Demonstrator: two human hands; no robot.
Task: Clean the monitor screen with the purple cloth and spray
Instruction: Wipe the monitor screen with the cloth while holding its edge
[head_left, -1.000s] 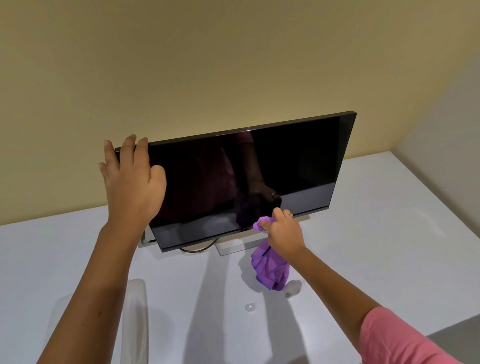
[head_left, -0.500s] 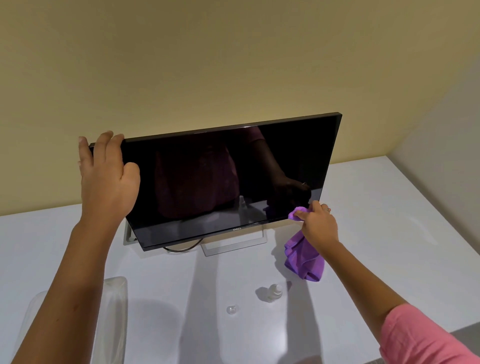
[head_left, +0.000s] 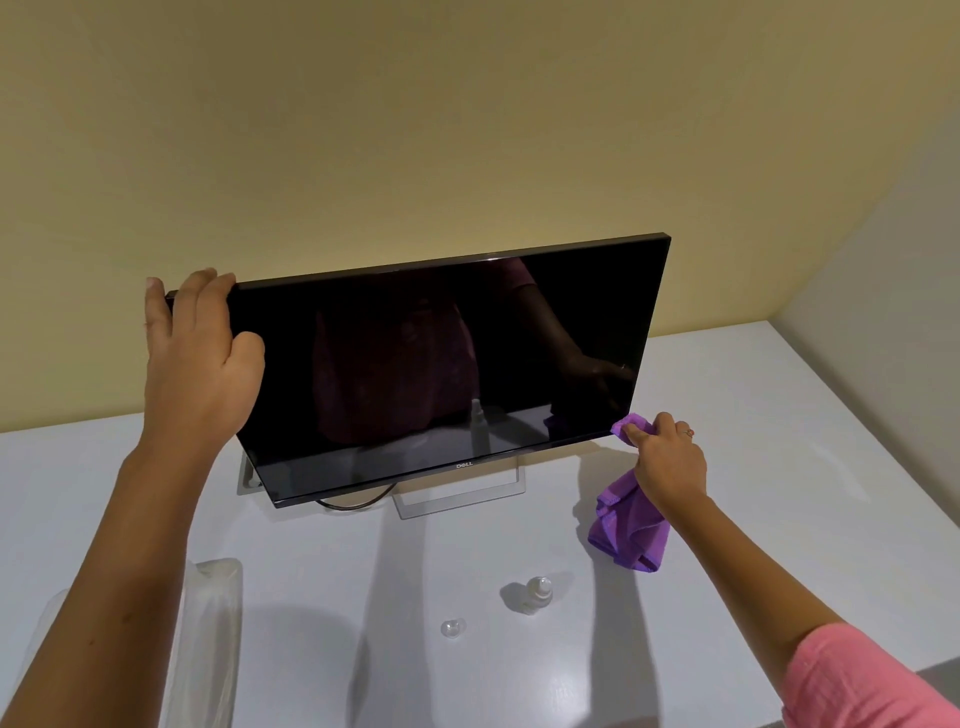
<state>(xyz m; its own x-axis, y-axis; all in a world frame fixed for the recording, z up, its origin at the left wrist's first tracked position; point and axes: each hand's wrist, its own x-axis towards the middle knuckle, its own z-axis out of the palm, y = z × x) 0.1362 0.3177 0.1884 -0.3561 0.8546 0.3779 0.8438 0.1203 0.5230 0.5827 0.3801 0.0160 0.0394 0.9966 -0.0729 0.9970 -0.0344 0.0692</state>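
A black monitor (head_left: 415, 364) stands tilted on a white table (head_left: 753, 415), its dark screen reflecting a person. My left hand (head_left: 200, 358) grips the monitor's top left corner, fingers over the upper edge. My right hand (head_left: 667, 460) holds the purple cloth (head_left: 631, 530) bunched, pressing a fold against the screen's bottom right corner; the rest of the cloth hangs down to the table. A small clear spray bottle (head_left: 537, 592) stands on the table in front of the monitor, with its clear cap (head_left: 452, 627) lying to its left.
The monitor's silver stand (head_left: 457, 499) and a dark cable (head_left: 353, 503) sit under the screen. A clear plastic bag (head_left: 208, 639) lies at the near left. A beige wall rises behind, and a side wall closes the right.
My right hand has slid the cloth rightward along the screen's bottom edge, from near the middle to the bottom right corner. My left hand has kept its hold on the top left corner.
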